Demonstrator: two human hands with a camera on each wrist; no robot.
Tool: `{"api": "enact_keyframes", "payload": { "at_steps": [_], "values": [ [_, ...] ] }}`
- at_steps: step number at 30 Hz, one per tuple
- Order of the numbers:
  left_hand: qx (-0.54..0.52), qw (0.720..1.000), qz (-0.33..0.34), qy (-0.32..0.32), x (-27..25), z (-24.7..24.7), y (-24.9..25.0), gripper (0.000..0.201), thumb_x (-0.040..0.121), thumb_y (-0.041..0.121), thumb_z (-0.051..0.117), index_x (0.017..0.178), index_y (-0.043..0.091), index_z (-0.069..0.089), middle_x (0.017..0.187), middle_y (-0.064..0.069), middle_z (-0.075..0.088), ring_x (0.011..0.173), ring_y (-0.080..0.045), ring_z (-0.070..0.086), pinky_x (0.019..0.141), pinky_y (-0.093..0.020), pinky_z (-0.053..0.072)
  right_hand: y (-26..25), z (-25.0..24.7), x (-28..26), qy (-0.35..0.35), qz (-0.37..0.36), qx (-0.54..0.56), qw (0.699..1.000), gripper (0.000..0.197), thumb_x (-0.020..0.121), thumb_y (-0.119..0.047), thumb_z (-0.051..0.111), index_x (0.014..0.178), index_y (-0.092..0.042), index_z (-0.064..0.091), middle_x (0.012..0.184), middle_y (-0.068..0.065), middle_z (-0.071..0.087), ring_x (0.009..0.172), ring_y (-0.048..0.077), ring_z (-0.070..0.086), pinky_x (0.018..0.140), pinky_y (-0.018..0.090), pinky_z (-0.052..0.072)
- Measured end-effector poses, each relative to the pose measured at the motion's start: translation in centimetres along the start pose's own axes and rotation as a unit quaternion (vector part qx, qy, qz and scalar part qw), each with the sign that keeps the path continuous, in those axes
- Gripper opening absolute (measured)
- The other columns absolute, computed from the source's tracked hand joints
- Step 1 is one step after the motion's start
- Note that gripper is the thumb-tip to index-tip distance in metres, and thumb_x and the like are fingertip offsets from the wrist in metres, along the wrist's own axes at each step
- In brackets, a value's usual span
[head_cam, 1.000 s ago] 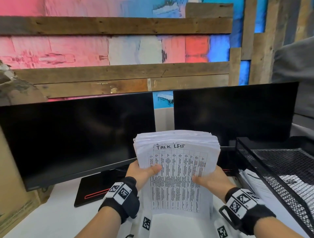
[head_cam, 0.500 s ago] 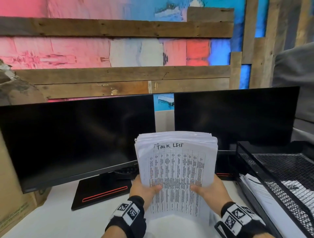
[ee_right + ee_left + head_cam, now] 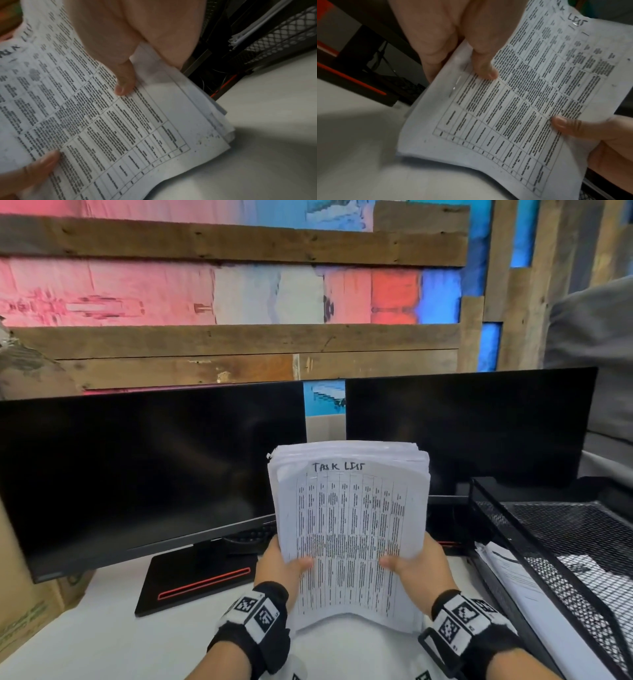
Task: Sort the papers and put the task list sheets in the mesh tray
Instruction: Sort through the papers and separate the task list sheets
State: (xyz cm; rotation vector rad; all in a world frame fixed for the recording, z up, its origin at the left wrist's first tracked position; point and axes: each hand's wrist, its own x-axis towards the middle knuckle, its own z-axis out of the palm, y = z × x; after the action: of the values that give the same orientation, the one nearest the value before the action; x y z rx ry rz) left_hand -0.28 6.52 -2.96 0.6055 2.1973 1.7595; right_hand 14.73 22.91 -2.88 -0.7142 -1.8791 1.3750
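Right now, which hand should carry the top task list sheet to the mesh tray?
Right, probably. The mesh tray stands on the right hand's side, while the left hand can keep its grip on the paper stack.

A wall [image 3: 239, 289] painted pink, white and blue is being crossed by rough wooden planks [image 3: 233, 244]; two dark monitors [image 3: 150, 470] are being carried by a white counter [image 3: 102, 642].
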Motion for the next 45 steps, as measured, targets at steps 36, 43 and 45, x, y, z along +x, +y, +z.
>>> {"api": "enact_keyframes", "payload": {
  "at_steps": [36,43,45],
  "values": [
    [0.5,0.826,0.253,0.052,-1.6,-2.3,13.0,0.066,0.083,0.06,0.055,0.142,0.045,0.028,0.156,0.011,0.016,0.146,-0.022,0.003,0.113,-0.062,-0.004,-7.5,-1.7,0.1,0.001,-0.104,0.088,0.991,0.074,0.072,-0.006,0.08,0.128,-0.031,0.039,0.114,-0.006,0.059,0.103,0.007,0.059,0.067,0.017,0.051],
    [0.522,0.814,0.252,0.036,-1.8,-1.9,14.2,0.057,0.083,0.062,0.054,0.135,0.046,0.039,0.156,0.007,0.017,0.146,-0.024,0.004,0.112,-0.064,-0.004,-7.6,-1.6,0.2,0.0,-0.106,0.091,0.99,0.072,0.072,-0.004,0.079,0.124,-0.033,0.039,0.113,-0.006,0.058,0.099,0.005,0.059,0.061,0.014,0.05],
    [0.494,0.832,0.249,0.045,-1.6,-1.8,14.5,0.051,0.081,0.06,0.057,0.129,0.045,0.045,0.155,0.009,0.021,0.145,-0.022,0.006,0.113,-0.063,-0.002,-7.6,-1.6,0.3,-0.001,-0.105,0.091,0.99,0.072,0.072,-0.005,0.079,0.126,-0.032,0.039,0.113,-0.007,0.057,0.1,0.005,0.059,0.06,0.014,0.051]
  ]
}}
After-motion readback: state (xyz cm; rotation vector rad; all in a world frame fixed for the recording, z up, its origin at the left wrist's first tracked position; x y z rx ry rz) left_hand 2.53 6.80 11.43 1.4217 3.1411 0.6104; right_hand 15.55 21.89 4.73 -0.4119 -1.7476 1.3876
